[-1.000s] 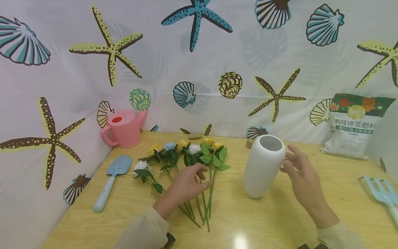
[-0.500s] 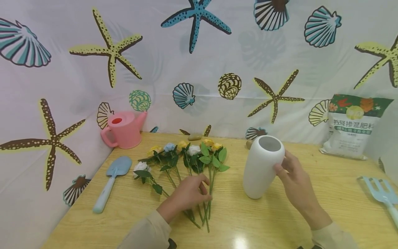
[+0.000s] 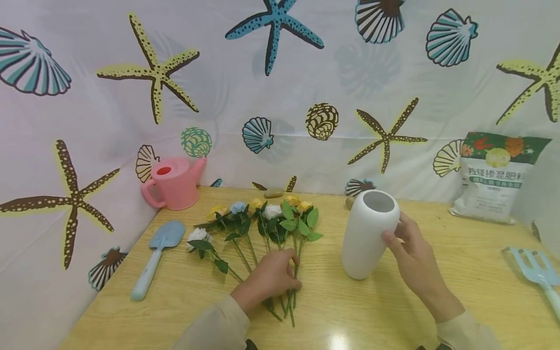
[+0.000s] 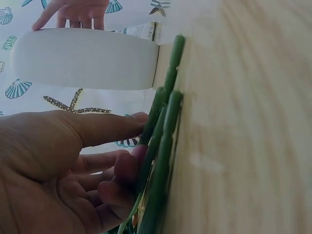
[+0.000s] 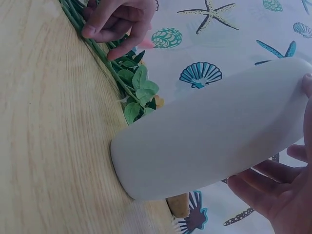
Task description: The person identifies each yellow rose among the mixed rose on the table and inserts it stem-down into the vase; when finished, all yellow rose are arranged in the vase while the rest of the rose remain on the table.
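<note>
Artificial flowers (image 3: 272,211) with white, blue and yellow heads lie on the table, green stems (image 4: 161,146) toward me. Over these stems is my left hand (image 3: 273,274); its thumb and fingertips touch them, and a gap shows between thumb and index finger. To the right a plain white vase (image 3: 366,238) stands on its base, mouth up. My right hand (image 3: 415,262) holds its upper right side, thumb (image 5: 307,84) on the near face and the other fingers round the far side. The inside of the vase is too shaded to make out.
Behind the flowers at left stands a pink watering can (image 3: 175,184), with a light blue trowel (image 3: 157,257) in front. A fertilizer bag (image 3: 494,180) leans at back right, and a light blue hand fork (image 3: 535,272) lies nearer. Small stones (image 3: 273,193) sit by the patterned backdrop (image 3: 280,97).
My left hand has come down and slightly nearer me, onto the stems. My right hand has moved left and taken hold of the vase. The flowers stay put.
</note>
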`<state>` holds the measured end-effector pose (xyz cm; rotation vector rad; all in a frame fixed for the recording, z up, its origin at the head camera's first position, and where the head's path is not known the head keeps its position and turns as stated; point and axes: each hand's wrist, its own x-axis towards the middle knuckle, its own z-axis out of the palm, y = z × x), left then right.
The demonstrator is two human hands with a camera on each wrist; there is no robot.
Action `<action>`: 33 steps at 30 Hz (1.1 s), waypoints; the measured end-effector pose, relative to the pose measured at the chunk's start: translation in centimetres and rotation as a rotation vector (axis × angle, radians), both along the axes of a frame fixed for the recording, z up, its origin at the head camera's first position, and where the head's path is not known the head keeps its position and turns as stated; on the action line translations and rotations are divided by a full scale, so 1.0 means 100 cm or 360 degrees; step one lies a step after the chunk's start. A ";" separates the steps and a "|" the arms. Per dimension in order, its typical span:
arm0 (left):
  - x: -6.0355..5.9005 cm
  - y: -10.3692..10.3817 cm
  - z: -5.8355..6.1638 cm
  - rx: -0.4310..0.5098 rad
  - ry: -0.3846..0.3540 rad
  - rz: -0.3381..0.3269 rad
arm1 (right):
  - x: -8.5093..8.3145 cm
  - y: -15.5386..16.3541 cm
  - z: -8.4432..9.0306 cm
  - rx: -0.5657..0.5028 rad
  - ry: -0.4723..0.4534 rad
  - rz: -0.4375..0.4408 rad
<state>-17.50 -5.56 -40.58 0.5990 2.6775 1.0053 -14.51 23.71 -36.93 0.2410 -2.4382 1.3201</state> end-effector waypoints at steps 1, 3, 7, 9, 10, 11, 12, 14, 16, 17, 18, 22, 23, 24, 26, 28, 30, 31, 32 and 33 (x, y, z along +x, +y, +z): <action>0.000 0.001 0.000 -0.0009 0.0011 0.0006 | 0.000 0.000 0.000 0.0001 0.0007 0.0000; 0.000 0.002 0.001 -0.0007 0.0022 0.0024 | 0.000 0.000 0.000 0.0010 0.0022 0.0000; 0.000 0.003 0.001 0.0004 0.0023 0.0069 | 0.001 0.001 -0.001 0.0027 0.0047 0.0000; 0.000 0.003 0.002 0.0019 0.0007 0.0105 | 0.001 0.001 -0.001 0.0029 0.0051 0.0003; 0.000 0.003 0.002 0.0028 -0.0005 0.0121 | 0.001 0.001 -0.001 0.0026 0.0050 0.0004; 0.000 0.003 0.002 0.0048 -0.0024 0.0136 | 0.001 0.001 -0.001 0.0026 0.0046 0.0004; -0.001 0.003 0.002 0.0077 -0.0044 0.0151 | 0.000 0.001 -0.001 0.0023 0.0043 0.0005; -0.001 0.003 0.003 0.0144 -0.0088 0.0175 | 0.000 0.001 -0.001 0.0023 0.0040 0.0005; -0.002 0.002 0.004 0.0220 -0.0126 0.0188 | 0.000 0.001 -0.001 0.0031 0.0034 0.0003; -0.002 0.002 0.004 0.0261 -0.0147 0.0193 | 0.000 0.001 -0.001 0.0037 0.0033 0.0002; -0.001 0.002 0.005 0.0292 -0.0159 0.0195 | 0.000 0.001 -0.001 0.0040 0.0036 0.0000; -0.001 0.002 0.009 0.0433 -0.0260 0.0182 | 0.001 0.001 -0.002 0.0049 0.0040 -0.0008; -0.001 0.003 0.011 0.0476 -0.0295 0.0172 | 0.001 0.001 -0.002 0.0051 0.0038 -0.0009; -0.001 0.003 0.013 0.0531 -0.0340 0.0161 | 0.001 0.001 -0.002 0.0051 0.0036 -0.0009; -0.001 0.003 0.017 0.0675 -0.0458 0.0143 | 0.001 0.001 -0.002 0.0052 0.0029 -0.0008; -0.003 0.002 0.021 0.0823 -0.0571 0.0124 | 0.001 0.001 -0.001 0.0047 0.0026 -0.0004; -0.004 0.002 0.025 0.0977 -0.0694 0.0108 | 0.001 0.000 -0.001 0.0041 0.0033 0.0003; -0.005 0.002 0.027 0.1048 -0.0755 0.0103 | 0.000 0.000 -0.001 0.0036 0.0042 0.0008; -0.006 0.002 0.029 0.1112 -0.0807 0.0093 | 0.000 -0.001 -0.001 0.0033 0.0054 0.0013; -0.006 0.003 0.030 0.1167 -0.0848 0.0087 | 0.000 -0.001 -0.001 0.0033 0.0064 0.0018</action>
